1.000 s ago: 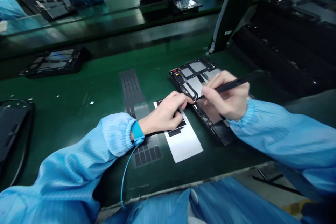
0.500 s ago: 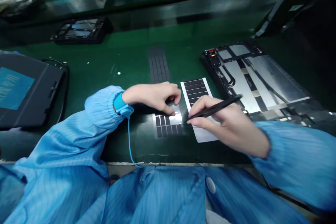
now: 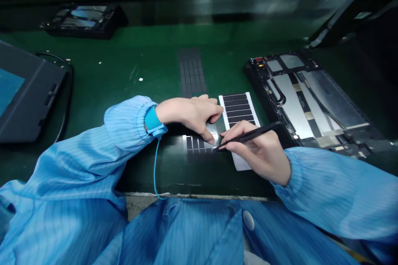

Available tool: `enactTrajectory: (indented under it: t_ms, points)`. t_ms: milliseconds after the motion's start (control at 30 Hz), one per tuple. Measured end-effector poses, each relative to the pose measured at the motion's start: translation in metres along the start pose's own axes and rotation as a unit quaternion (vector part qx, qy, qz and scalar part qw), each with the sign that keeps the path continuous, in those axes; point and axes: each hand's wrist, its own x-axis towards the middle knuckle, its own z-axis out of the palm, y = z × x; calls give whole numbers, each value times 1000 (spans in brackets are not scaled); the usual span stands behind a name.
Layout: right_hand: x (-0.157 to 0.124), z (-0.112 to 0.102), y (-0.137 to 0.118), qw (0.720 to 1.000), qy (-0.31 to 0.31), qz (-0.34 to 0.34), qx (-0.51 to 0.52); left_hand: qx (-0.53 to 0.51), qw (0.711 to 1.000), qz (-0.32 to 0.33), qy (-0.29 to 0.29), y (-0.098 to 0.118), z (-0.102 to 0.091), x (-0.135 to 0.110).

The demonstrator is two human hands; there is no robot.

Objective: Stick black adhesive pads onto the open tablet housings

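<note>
My left hand presses its curled fingertips down on a sheet of small black strips lying on the green mat. In a pen grip, my right hand holds black tweezers, whose tip touches that sheet right next to my left fingers. A white backing sheet with dark strips lies just behind both hands. To the right an opened tablet lies with its inner parts showing. A blue wrist strap with a cord sits on my left wrist.
A dark strip sheet lies farther back on the green mat. A dark tray stands at the left edge, another device at the back left, and a slanted black stand at the back right.
The view has swung downward and left. My right hand left the tablet and brought the tweezers to the strip sheet; my left hand shifted onto that sheet.
</note>
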Motion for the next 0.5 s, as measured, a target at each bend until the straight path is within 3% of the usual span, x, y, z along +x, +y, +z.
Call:
enactTrajectory:
  t_ms: [167,267,400,500]
  points:
    - [-2,7,1,1000,19,-3,10,20,1000,-6,-8,1,1,3]
    - [-2,1,-11,998,61,-7,24,19,1000,4,-4,-2,1,2]
    - [9,-48,-30,983,181,-28,-33,21,999,37,-8,-4,-3,-1]
    - [18,-97,-20,972,216,-4,-94,-15,1000,5,18,3,-7,5]
